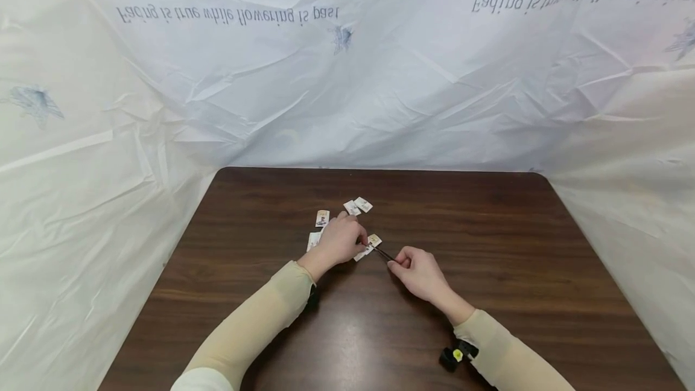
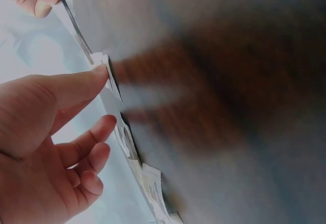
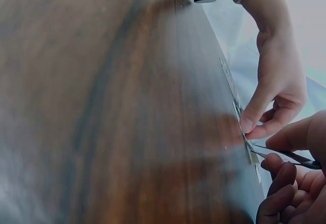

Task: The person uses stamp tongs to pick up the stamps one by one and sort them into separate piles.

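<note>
In the head view my left hand (image 1: pixel 339 240) reaches over several small white printed cards. Its thumb and forefinger pinch the edge of one card (image 2: pixel 113 84), while the other fingers curl loosely. My right hand (image 1: pixel 422 273) holds dark tweezers (image 1: pixel 384 254) between thumb and fingers. The right wrist view shows the two prongs of the tweezers (image 3: pixel 293 157) apart, their tips at the card beside the left fingertips. A card with a yellowish print (image 1: pixel 374 240) lies under those tips. Whether the tips grip it, I cannot tell.
Two cards (image 1: pixel 363 204) lie at the back, touching or overlapping. Another card (image 1: pixel 323 218) is left of them, and one more (image 1: pixel 313 241) is partly hidden by the left hand. The dark wooden table (image 1: pixel 488 216) meets a hanging white sheet (image 1: pixel 347 107) behind.
</note>
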Available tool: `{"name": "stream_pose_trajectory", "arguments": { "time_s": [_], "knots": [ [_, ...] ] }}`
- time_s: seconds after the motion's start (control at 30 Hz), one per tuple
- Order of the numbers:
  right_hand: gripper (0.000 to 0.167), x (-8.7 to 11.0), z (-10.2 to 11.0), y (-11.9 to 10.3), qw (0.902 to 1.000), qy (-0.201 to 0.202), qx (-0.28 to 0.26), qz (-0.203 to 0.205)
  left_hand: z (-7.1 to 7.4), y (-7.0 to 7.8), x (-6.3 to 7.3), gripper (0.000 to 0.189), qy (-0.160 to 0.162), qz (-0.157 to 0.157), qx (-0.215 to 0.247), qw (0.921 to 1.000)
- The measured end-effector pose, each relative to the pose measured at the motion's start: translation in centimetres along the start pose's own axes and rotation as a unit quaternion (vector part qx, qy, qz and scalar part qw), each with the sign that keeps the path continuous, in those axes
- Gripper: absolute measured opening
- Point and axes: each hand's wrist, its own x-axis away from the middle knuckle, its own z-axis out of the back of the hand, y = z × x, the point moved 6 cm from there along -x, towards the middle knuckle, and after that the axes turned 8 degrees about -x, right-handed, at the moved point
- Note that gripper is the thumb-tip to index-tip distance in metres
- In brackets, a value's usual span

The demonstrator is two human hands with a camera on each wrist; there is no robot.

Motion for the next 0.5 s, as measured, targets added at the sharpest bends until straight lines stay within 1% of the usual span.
{"name": "stream_pose_trajectory", "arguments": {
  "time_s": [0.2,0.37,0.5],
  "knots": [
    [0.020,-0.07,-0.40,-0.34,0.9999,0.004,0.012,0.010,0.50,0.03,0.00,0.005,0.004,0.001,0.003,1.0000],
    [0.022,-0.13,-0.70,-0.52,0.9995,0.010,0.021,0.023,0.48,0.04,0.01,0.005,0.006,-0.001,0.003,1.0000],
    [0.022,-0.27,-0.82,-0.52,0.9993,0.006,0.019,0.030,0.49,0.06,0.20,0.008,0.015,-0.003,0.005,0.9999]
  ]
}}
